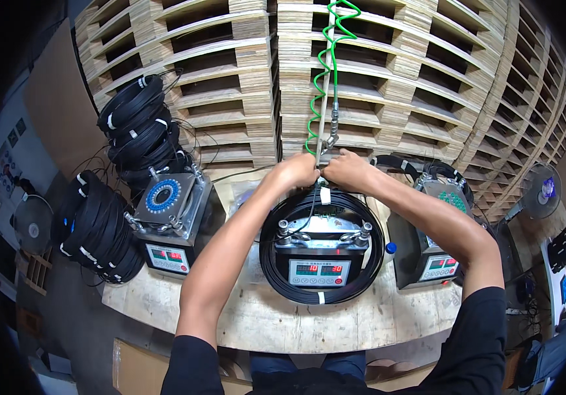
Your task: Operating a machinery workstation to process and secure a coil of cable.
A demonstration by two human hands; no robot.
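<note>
A coil of black cable [378,257] encircles the middle heated press [322,230], with white ties around it at top and bottom. My left hand [300,170] and my right hand [349,171] almost meet just behind the coil's top edge. Both have their fingers closed around the black cable, where a thin length rises from the coil between them. The cable's tip is hidden by my fingers. Right behind my hands hangs a metal air nozzle [330,139] on a green spiral hose [335,72].
Similar presses stand left [168,224] and right [437,263], the left one topped by a ring of blue pieces [163,196]. Stacked black cable coils [95,224] fill the left end. A blue cap [390,248] is near the coil. Wooden pallets [388,46] rise behind the wooden table [263,322].
</note>
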